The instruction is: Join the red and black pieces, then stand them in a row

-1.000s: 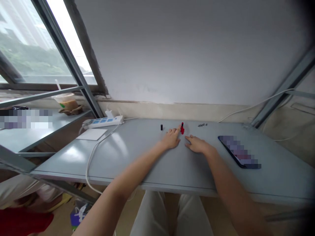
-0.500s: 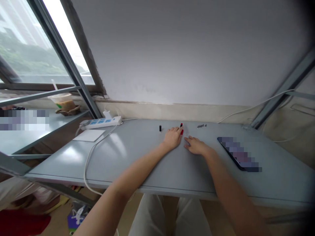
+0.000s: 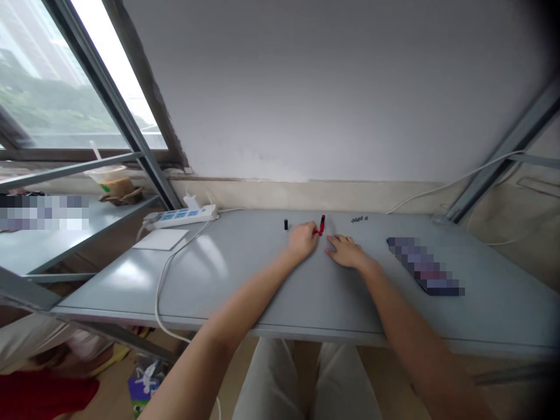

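My left hand [image 3: 303, 241] rests on the grey desk with its fingers curled, closed on a small red part at its right side. Touching or close to that part, a red and black object [image 3: 322, 224] lies on the desk. My right hand [image 3: 345, 251] is just to the right, palm down with fingers spread, and nothing shows in it. A small black cylinder [image 3: 286, 224] stands left of my left hand. Several tiny metal pieces [image 3: 359, 220] lie in a row behind my right hand.
A phone [image 3: 422, 268] lies on the right of the desk. At the left are a white power strip [image 3: 181, 217], a white flat pad [image 3: 160, 240] and a cable hanging over the front edge. A drink cup [image 3: 114, 182] stands on the neighbouring desk.
The fingers of my left hand have curled in and drawn back, uncovering more of the red and black object. My right hand stays nearly in place. The view has shifted slightly.
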`<state>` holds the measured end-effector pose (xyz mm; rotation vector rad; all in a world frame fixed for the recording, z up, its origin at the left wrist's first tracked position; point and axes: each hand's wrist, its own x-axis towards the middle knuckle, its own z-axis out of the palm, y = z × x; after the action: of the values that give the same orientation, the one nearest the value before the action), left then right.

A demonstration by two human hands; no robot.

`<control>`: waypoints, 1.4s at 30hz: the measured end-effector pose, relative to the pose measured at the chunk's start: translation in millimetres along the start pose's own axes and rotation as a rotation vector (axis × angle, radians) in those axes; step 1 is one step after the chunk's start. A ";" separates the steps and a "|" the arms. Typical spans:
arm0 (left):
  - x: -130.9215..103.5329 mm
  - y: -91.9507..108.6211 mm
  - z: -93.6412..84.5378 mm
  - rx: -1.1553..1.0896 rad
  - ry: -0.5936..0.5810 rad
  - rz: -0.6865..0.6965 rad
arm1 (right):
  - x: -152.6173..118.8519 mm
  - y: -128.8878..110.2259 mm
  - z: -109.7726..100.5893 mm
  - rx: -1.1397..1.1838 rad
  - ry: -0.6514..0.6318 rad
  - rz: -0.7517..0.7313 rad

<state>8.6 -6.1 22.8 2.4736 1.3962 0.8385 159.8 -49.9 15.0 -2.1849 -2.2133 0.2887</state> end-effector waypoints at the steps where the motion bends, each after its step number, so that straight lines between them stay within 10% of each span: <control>1: -2.4 -3.1 -1.1 -0.053 0.021 -0.027 | 0.0 -0.5 -0.1 0.004 0.002 0.002; 10: -16.7 -24.3 2.1 -0.527 0.138 -0.319 | -1.1 -3.1 0.0 0.091 0.114 -0.071; 18: -22.1 -11.2 -4.7 -0.700 0.132 -0.328 | 7.6 -9.2 -6.1 0.569 0.538 -0.250; 30: -21.1 -14.7 -9.3 -0.881 0.268 -0.343 | 18.0 3.1 -2.7 0.769 0.577 -0.197; 42: -19.8 -15.1 -23.2 -1.068 0.090 -0.379 | 14.9 0.6 -14.0 1.104 0.447 -0.280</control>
<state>-23.2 -17.1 28.1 1.3368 0.9712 1.1816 162.0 -33.5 27.0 -1.1798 -1.4853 0.7037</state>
